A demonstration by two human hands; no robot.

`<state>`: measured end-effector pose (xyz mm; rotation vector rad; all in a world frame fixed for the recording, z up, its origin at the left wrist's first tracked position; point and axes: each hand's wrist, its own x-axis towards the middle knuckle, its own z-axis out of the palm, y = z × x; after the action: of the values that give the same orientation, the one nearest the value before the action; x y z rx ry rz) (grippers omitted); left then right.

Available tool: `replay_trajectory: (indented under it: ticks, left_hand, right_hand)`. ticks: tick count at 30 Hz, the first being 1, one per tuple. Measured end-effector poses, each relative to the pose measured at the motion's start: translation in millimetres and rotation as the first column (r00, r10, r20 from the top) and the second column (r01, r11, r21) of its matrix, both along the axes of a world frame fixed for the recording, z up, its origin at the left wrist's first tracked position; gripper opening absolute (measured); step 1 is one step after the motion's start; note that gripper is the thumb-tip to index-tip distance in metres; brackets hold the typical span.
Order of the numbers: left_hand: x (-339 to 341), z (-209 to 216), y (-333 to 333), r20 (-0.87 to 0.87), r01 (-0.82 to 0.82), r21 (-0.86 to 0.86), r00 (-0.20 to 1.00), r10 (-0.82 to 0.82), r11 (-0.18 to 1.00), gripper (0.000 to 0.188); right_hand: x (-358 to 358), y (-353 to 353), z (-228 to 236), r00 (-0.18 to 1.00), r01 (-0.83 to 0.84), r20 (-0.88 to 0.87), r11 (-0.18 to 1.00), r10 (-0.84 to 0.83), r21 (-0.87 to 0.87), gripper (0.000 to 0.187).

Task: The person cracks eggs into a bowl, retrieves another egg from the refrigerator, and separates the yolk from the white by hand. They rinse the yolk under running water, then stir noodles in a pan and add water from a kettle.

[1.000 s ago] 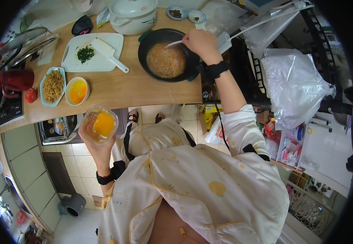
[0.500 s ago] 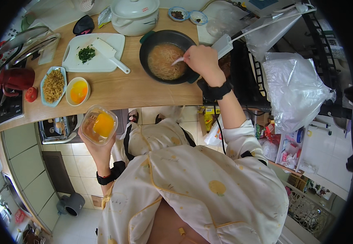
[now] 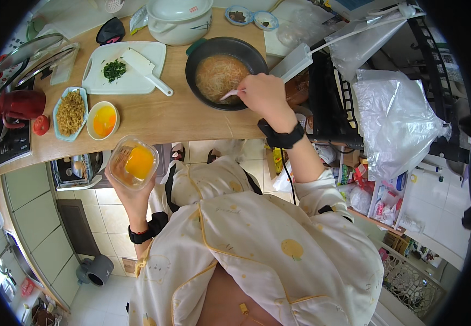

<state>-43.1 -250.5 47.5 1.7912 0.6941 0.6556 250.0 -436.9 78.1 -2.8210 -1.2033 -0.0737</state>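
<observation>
My right hand [image 3: 265, 98] is closed around a pale spoon [image 3: 228, 95], whose end dips into the near side of a dark pan [image 3: 192, 74]. Thin noodles [image 3: 220, 73] lie in reddish-brown broth inside it. My left hand [image 3: 129, 190] grips a clear plastic container [image 3: 117, 173] in front of the counter edge. Yellow egg yolk [image 3: 139, 162] shows inside that container. Just beyond it on the counter stands a white bowl [image 3: 91, 129] with beaten-looking egg in it.
A white cutting board [image 3: 97, 64] carries chopped greens [image 3: 114, 70] and a white cleaver [image 3: 143, 68]. Beside it sit a pale blue dish [image 3: 56, 124] of brown crumbly food and a tomato [image 3: 41, 125]. A lidded white pot [image 3: 180, 30] stands behind; plastic bags [image 3: 396, 119] hang at right.
My right hand has moved slightly left and toward me, bringing the spoon to the pan's near side. The left hand with the container has barely moved.
</observation>
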Motion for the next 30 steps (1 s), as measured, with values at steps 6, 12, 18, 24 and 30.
replay_trajectory:
  ticks: [6,12,18,24,30]
  left_hand:
    - [-1.9,0.4,0.2,0.000,-0.004,0.002,1.000,0.004,1.000,0.085]
    - [-3.4,-0.7,-0.9,-0.011,-0.022,0.020,1.000,0.022,1.000,0.086]
    - [-7.6,1.4,-2.7,-0.027,-0.038,0.071,0.999,0.040,0.997,0.087]
    - [-5.5,3.2,-2.1,-0.013,-0.043,0.013,0.999,0.043,0.999,0.090]
    - [-4.6,3.6,-2.7,0.010,-0.051,0.024,0.999,0.051,0.998,0.091]
  right_hand:
    - [17.2,17.4,-3.2,0.999,-0.012,0.031,0.987,0.007,0.157,0.017]
    - [20.8,30.8,-4.3,0.974,-0.227,0.001,0.968,0.229,0.110,0.017]
    - [40.0,6.1,5.9,0.993,-0.116,0.004,0.993,0.116,0.009,0.015]
    - [43.7,20.7,-18.5,0.985,-0.174,0.005,0.974,0.175,0.142,0.017]
    - [46.0,-13.3,-6.5,0.999,-0.034,-0.019,0.995,0.036,0.098,0.013]
